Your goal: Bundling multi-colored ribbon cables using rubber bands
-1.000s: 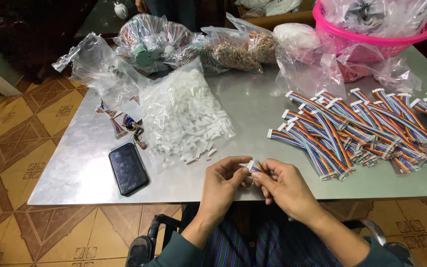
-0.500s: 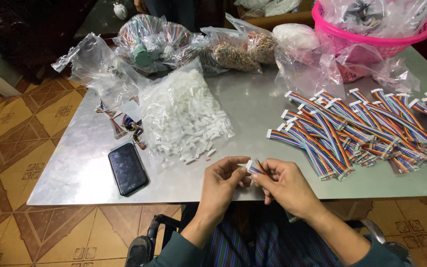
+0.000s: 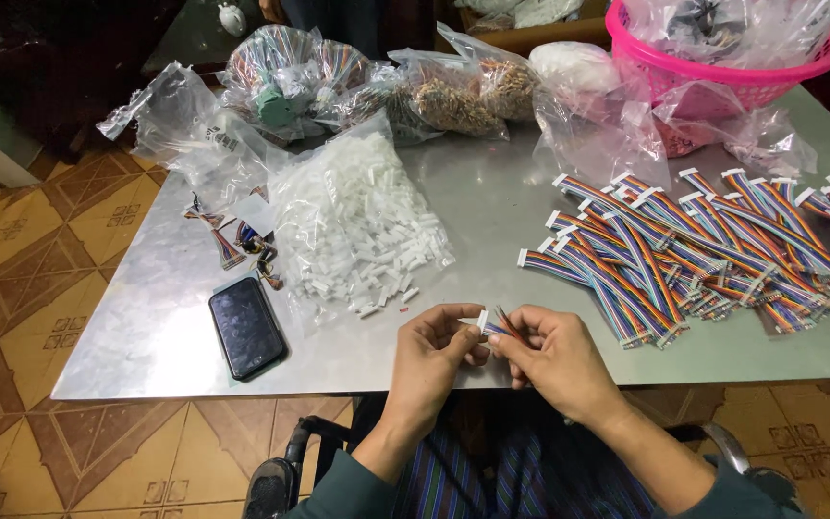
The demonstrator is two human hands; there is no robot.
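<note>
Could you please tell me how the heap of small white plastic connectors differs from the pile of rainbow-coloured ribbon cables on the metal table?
The heap of small white plastic connectors is one colour; the pile of rainbow-coloured ribbon cables is many-striped. The connectors are short blocks lying on a clear bag; the cables are long strips, laid roughly parallel. The connectors lie left of the hands, the cables right. Both rest on the metal table, and the cables end in white connectors.

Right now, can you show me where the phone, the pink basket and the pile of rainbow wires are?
phone (image 3: 247, 328), head view, middle of its dark screen.
pink basket (image 3: 722, 85), head view, front of its rim.
pile of rainbow wires (image 3: 694, 255), head view, middle of the heap on the table.
</note>
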